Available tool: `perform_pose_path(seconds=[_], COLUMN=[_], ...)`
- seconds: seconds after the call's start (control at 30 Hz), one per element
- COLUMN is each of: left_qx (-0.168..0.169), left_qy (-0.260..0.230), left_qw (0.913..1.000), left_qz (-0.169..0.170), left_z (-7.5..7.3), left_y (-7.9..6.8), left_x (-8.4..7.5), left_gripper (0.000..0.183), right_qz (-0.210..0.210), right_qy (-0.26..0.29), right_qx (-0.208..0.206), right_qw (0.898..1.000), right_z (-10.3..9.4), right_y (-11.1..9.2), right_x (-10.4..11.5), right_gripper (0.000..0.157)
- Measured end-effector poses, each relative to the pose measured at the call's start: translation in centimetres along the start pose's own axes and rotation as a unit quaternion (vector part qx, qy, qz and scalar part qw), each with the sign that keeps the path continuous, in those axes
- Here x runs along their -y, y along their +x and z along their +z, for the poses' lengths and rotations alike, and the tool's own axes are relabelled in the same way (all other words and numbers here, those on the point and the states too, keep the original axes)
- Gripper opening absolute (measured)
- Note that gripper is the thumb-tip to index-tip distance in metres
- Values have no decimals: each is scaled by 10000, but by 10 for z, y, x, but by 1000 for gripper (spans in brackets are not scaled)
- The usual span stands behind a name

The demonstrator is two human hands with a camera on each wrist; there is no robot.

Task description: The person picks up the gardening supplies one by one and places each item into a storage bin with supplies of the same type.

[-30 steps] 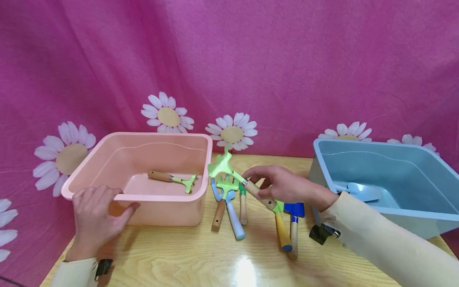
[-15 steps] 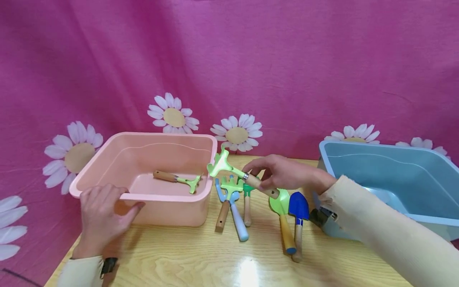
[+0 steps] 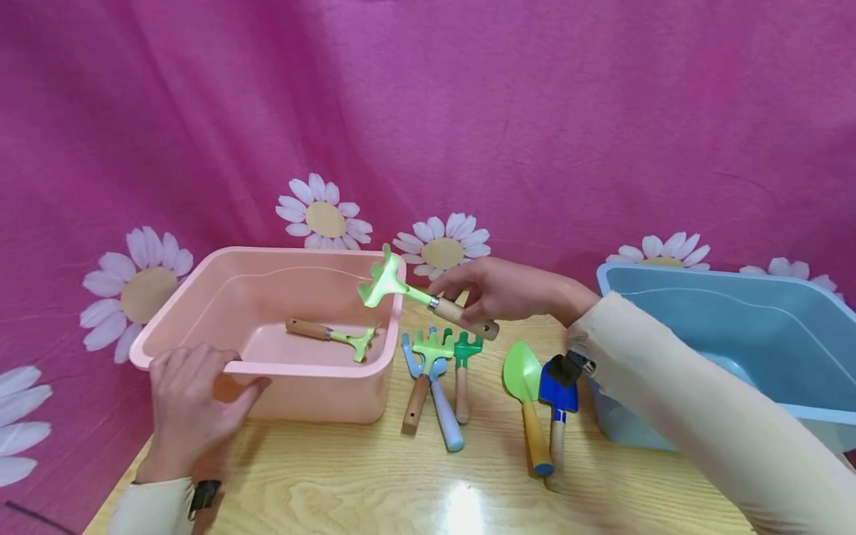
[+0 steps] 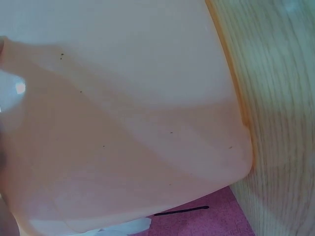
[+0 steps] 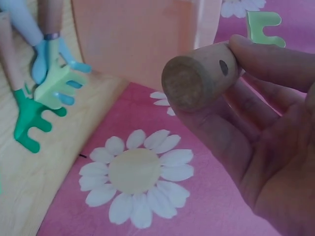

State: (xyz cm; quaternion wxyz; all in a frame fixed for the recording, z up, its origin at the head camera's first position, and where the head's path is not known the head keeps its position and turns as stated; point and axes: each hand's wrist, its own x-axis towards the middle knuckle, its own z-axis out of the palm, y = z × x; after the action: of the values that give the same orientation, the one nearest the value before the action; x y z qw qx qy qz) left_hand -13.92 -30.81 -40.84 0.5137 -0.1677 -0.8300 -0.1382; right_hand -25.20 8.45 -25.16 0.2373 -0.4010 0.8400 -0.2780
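Right hand [image 3: 515, 290]: Raised over the counter [image 3: 321, 475], grasps a garden rake [image 3: 435, 303] by its pale wooden handle, the light green head tipped up above the right rim of the pink bin [image 3: 307, 369]; whether rake and rim touch cannot be told.
Left hand [image 3: 190, 416]: Clasps the bin's near rim, fingers folded over the edge, thumb outside.
Inside the pink bin: One brown-handled rake [image 3: 334, 336] lies on the floor, the only tool seen there.
Beside the pink bin: Three forks lie bunched on the counter, a light green fork [image 3: 419, 390] across a pale blue fork [image 3: 444, 412], a dark green fork [image 3: 461, 371] just beside.
Farther right: A lime shovel [image 3: 521, 371] and a blue shovel [image 3: 558, 397] lie together near the blue bin [image 3: 709, 305].
Inside the blue bin: A sleeve [image 3: 689, 401] covers much of the view; contents cannot be told.
Tally: One tool binned in pink, one in the grasp, five on the counter. By that count the work looks well short of finished, the held rake not yet let go and both shovels lying outside either bin.
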Motion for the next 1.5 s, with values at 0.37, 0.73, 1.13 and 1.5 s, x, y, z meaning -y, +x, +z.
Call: perform_pose_path(seconds=[0.37,0.73,1.13,1.5], left_qx=[-157,-103,-50,-119], left_qy=[-54,-65,-28,-51], left_qw=[9998,9999,9999,9998], left_qz=[50,-53,-131,-132], left_z=[0,0,0,4], left_y=[1,-1,-1,-1], left_x=[1,0,-1,1], left_gripper=[63,61,61,58], right_qz=[-339,-360,-170,-320], right_qy=[-555,-670,89,305], right_qx=[5,-284,-153,-135], right_qw=[9979,9967,9997,9989], right_z=[0,4,9,16], right_y=[36,58,87,105], right_x=[8,11,18,31], right_gripper=[48,46,48,46])
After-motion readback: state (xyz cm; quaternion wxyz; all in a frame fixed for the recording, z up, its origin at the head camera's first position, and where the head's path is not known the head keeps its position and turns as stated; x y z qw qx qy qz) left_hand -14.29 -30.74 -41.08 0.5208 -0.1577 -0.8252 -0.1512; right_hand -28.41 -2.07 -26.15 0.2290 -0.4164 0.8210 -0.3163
